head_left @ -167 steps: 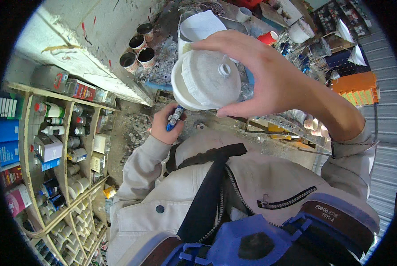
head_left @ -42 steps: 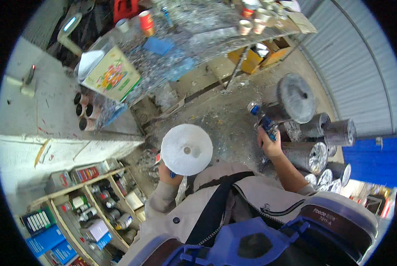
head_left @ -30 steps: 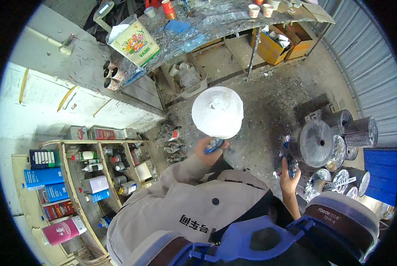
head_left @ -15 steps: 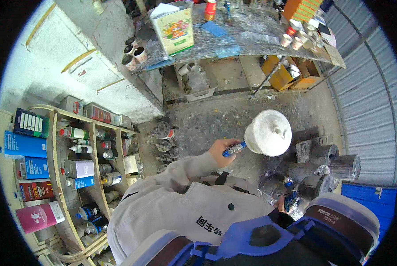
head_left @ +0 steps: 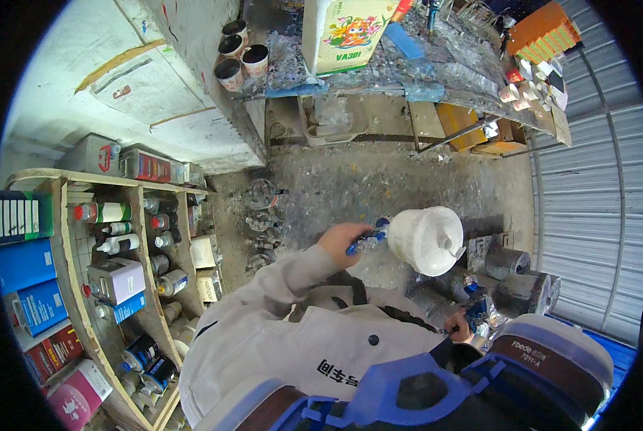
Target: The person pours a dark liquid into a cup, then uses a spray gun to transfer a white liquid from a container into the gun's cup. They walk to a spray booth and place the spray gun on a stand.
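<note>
My left hand (head_left: 341, 241) is closed round a spray gun (head_left: 368, 237) with blue knobs, held out in front of my body. A large white lidded cup (head_left: 423, 240) sits on the gun, its lid knob tilted toward the lower right. Low on the right, my right hand (head_left: 458, 327), partly hidden by my mask, is closed at a blue-and-silver tool (head_left: 477, 313). That tool looks like a second spray gun, though its shape is hard to make out. Dark, silvery cylinders (head_left: 520, 293) crowd around and beyond it.
Ahead stands a stained worktable (head_left: 451, 75) with a tall printed tin (head_left: 350, 36), dark-filled paper cups (head_left: 255, 60) and a blue cloth (head_left: 405, 40). A plastic bin (head_left: 334, 136) is beneath it. Wooden shelves (head_left: 66, 244) of bottles and cans stand left; corrugated wall (head_left: 580, 187) right.
The whole view has shifted, bringing the worktable's left end closer. The white cup sits slightly left and lower in view, more tilted. More of my right hand shows.
</note>
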A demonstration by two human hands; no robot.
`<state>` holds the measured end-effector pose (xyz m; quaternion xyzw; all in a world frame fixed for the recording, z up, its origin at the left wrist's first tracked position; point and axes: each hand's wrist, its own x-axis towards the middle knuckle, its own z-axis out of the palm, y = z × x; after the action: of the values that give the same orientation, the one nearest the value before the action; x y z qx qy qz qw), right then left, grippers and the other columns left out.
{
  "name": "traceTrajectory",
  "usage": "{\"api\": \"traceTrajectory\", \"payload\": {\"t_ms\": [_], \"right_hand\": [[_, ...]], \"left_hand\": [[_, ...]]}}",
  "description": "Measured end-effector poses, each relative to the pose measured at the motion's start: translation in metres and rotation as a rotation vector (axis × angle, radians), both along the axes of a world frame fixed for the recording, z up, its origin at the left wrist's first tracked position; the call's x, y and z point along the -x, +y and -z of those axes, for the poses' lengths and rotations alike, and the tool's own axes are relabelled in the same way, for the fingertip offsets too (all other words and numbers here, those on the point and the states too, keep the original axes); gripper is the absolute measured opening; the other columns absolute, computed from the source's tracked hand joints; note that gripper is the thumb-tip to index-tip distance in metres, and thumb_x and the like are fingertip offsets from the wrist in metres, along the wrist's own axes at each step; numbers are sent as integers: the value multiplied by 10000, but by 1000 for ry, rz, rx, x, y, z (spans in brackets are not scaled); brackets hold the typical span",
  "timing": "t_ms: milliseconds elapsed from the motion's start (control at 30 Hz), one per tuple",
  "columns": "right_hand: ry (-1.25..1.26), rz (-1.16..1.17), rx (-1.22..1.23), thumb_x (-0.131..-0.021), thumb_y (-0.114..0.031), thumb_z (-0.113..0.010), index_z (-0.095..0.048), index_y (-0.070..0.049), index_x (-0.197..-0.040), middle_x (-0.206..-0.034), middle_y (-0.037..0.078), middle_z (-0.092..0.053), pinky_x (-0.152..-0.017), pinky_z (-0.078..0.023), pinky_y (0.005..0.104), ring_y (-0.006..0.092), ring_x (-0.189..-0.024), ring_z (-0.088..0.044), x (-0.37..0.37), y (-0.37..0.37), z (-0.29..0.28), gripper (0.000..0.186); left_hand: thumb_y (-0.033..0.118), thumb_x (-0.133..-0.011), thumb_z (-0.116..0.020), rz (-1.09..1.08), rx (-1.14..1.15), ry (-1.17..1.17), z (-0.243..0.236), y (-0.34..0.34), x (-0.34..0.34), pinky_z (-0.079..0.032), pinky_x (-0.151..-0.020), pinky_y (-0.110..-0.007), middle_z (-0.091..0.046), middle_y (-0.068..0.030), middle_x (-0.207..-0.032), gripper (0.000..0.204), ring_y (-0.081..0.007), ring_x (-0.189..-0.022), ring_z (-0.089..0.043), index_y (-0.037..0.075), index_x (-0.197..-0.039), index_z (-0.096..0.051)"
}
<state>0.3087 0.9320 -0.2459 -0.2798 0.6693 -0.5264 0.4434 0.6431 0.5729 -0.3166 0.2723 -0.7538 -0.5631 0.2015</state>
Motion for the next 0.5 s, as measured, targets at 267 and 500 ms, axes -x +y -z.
{"api": "traceTrajectory", "payload": {"t_ms": [267,500], "right_hand": [[49,-25,164,-979,-245,-666,-552,-96,-1044,-756,49,-504,-600,-433,374,208,-587,-492,-14,2,1,198],[198,629,-2,-957,-183,-671,-577,-60,-984,-753,56,-549,-575,-432,350,191,-578,-515,-75,86,32,157]], "left_hand": [[147,-804,-761,17,7,16,-3,-25,5,-555,-1016,-467,-730,-237,-1242,577,-424,-1157,-706,48,-1365,-669],[139,-800,-746,229,-6,130,-19,-1,64,-561,-989,-468,-736,-239,-1212,559,-432,-1132,-710,24,-1342,-673]]}}
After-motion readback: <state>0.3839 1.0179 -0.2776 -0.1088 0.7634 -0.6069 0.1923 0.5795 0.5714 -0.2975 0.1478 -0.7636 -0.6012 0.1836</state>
